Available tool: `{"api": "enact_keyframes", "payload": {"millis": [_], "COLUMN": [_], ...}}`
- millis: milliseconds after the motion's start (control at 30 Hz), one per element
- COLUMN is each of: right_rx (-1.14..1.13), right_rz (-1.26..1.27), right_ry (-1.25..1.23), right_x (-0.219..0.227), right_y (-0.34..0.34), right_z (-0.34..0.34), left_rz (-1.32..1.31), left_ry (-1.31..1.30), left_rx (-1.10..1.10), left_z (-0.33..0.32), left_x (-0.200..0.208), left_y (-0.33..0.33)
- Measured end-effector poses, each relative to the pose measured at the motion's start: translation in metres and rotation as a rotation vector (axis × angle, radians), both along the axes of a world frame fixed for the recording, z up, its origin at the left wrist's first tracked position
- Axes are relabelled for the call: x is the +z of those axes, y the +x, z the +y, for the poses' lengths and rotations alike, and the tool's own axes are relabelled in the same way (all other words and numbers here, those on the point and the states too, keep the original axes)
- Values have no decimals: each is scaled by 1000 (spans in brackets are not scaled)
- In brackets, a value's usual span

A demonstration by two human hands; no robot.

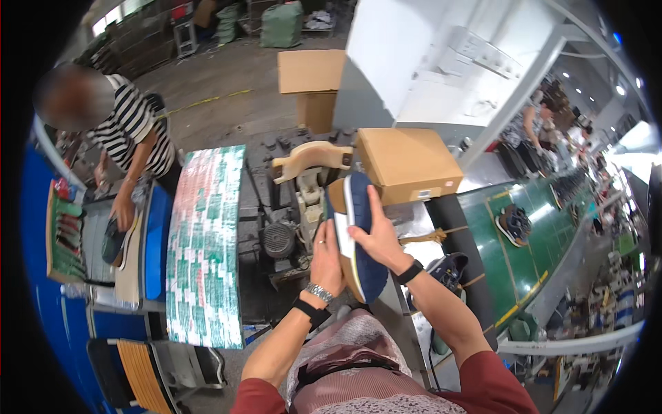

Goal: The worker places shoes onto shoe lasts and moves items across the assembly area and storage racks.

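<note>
Between my two hands is a navy shoe [371, 277] with a white midsole and a tan outsole, held up lengthwise in front of my body. My left hand [327, 268] presses along its sole side, fingers closed against it. Around the navy upper on the other side wraps my right hand [381, 243], its thumb lying across the white midsole. Just beyond the shoe stands a machine with a curved, cream-coloured padded top [312, 160] and a grey motor [278, 239] lower down.
A closed cardboard box [409, 164] sits at the right, near dark shoes [447, 269] on a bench. Farther right, a green conveyor [483, 207] carries shoes [514, 225]. At left is a paint-streaked board [205, 248]; past it a person in stripes [141, 127] handles a shoe [112, 243].
</note>
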State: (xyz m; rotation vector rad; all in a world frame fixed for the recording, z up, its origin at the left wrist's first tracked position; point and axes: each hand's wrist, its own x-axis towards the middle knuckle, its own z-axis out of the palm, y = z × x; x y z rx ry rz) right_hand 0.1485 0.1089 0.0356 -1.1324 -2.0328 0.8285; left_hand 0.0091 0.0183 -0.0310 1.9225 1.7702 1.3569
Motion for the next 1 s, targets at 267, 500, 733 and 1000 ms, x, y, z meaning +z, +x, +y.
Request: {"api": "enact_keyframes", "payload": {"millis": [267,500,733,1000], "right_rx": [53,76,68,8], "right_rz": [-405,-392,-299,-242], "right_ry": [152,54,68,206], "right_x": [13,32,13,18], "right_y": [-63,-24,-26,-15], "right_z": [9,-22,-32,-49], "left_rz": [-1345,-2044,-2021,-1949], "left_ry": [-202,-426,-447,-508], "left_rx": [-247,-440,-369,-389], "left_z": [6,-20,2,-12], "left_x": [-57,-46,-56,-50], "left_y": [-9,11,15,12]}}
